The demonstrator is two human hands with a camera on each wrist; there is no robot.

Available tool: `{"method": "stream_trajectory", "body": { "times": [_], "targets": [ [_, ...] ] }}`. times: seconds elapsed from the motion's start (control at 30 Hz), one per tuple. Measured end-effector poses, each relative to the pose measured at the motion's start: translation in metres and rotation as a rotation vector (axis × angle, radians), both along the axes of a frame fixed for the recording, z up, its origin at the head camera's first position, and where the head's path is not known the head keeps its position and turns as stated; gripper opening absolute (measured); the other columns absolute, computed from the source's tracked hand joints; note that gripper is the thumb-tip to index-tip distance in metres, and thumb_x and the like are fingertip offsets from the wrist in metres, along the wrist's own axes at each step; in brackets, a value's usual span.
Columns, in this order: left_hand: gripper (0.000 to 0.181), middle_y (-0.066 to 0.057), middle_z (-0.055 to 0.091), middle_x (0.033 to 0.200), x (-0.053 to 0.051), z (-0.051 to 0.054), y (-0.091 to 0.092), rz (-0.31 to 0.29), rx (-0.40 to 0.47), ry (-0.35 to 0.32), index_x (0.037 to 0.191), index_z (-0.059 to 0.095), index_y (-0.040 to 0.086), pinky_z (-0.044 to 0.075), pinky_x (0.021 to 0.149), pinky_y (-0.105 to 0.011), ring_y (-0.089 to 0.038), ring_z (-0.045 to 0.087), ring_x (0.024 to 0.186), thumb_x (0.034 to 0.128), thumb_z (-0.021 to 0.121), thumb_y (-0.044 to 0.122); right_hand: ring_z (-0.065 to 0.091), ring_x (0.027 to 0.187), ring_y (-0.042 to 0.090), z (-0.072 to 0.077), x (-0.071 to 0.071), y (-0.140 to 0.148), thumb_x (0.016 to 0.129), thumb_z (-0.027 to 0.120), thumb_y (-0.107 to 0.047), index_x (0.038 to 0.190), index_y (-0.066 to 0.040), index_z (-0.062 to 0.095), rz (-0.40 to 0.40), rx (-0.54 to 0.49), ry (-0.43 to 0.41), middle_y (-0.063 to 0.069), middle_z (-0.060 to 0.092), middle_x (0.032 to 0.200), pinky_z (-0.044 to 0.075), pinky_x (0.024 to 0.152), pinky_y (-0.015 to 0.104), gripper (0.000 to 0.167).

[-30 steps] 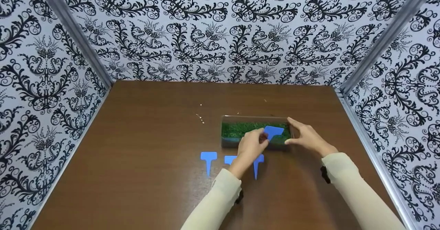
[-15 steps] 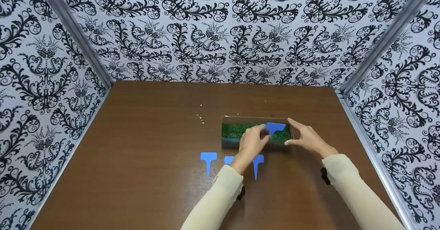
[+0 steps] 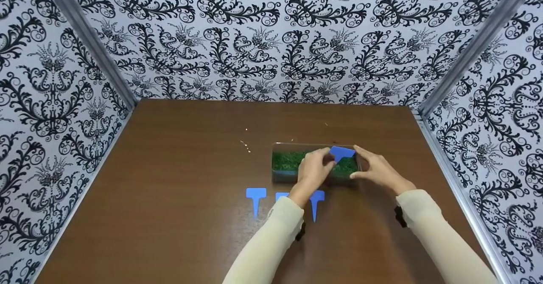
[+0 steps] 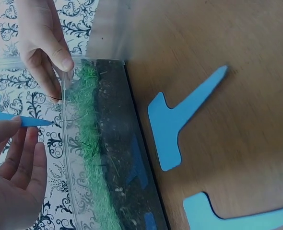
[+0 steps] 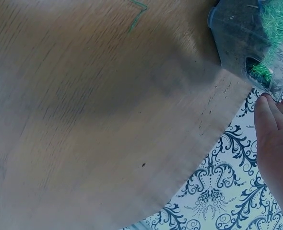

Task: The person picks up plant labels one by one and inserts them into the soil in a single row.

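A blue T-shaped plant label is pinched between thumb and fingers of my left hand. In the left wrist view its pointed stem sits above the open top of a clear box, apart from the grass. The box holds dark soil topped with green grass. My right hand grips the box's right end, thumb at the near side and fingers at the far corner. In the right wrist view the fingers of that hand touch the box's corner.
Three more blue plant labels lie in front of the box: one at left, a middle one partly behind my left wrist, and one at right. Small pale crumbs dot the brown table. Patterned walls enclose it.
My left hand has moved slightly away from me and to the right, carrying the plant label toward the box's right end. The right hand stays on the box.
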State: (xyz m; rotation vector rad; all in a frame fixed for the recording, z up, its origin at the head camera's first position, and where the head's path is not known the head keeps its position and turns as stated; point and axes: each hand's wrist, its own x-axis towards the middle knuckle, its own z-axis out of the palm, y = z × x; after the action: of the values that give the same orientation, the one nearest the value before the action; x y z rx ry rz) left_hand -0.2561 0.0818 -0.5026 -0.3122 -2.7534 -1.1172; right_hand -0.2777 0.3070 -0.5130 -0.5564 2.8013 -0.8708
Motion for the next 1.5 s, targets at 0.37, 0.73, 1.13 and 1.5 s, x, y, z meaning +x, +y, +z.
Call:
{"method": "stream_trajectory", "body": {
  "times": [0.37,0.73,1.13,1.5],
  "targets": [
    [0.014,0.007,0.071,0.081,-0.007,0.0,0.009,0.02,0.114,-0.053,0.093,0.066,0.02,0.047,0.061,-0.023,-0.006,0.061,0.07,0.0878,0.077,0.025,0.034,0.144,0.046,-0.002,0.001,-0.001,0.085,0.079,-0.023,0.154,0.004,0.028,0.014,-0.003,0.03,0.027,0.028,0.16,0.036,0.112,0.06,0.09],
    [0.011,0.005,0.072,0.084,-0.017,0.003,0.015,0.001,0.087,-0.064,0.101,0.071,0.02,0.046,0.061,-0.023,-0.006,0.056,0.067,0.091,0.073,0.024,0.034,0.144,0.046,-0.002,-0.002,-0.001,0.085,0.079,-0.023,0.154,0.004,0.027,0.007,-0.012,0.015,0.026,0.029,0.159,0.034,0.113,0.059,0.09],
    [0.009,0.005,0.075,0.096,-0.023,-0.003,0.023,-0.06,0.01,-0.078,0.103,0.071,0.02,0.051,0.067,-0.022,-0.007,0.067,0.078,0.0944,0.07,0.025,0.038,0.142,0.045,-0.003,0.0,0.001,0.085,0.079,-0.021,0.153,0.001,0.034,0.031,-0.015,0.055,0.025,0.032,0.159,0.039,0.109,0.059,0.085],
    [0.007,0.004,0.075,0.094,-0.026,-0.007,0.028,-0.073,-0.019,-0.072,0.099,0.072,0.019,0.05,0.064,-0.019,-0.006,0.067,0.075,0.0926,0.072,0.023,0.032,0.145,0.047,-0.003,0.0,0.0,0.085,0.079,-0.021,0.153,0.003,0.033,0.009,-0.002,0.034,0.025,0.029,0.16,0.033,0.113,0.062,0.085]
  ]
}}
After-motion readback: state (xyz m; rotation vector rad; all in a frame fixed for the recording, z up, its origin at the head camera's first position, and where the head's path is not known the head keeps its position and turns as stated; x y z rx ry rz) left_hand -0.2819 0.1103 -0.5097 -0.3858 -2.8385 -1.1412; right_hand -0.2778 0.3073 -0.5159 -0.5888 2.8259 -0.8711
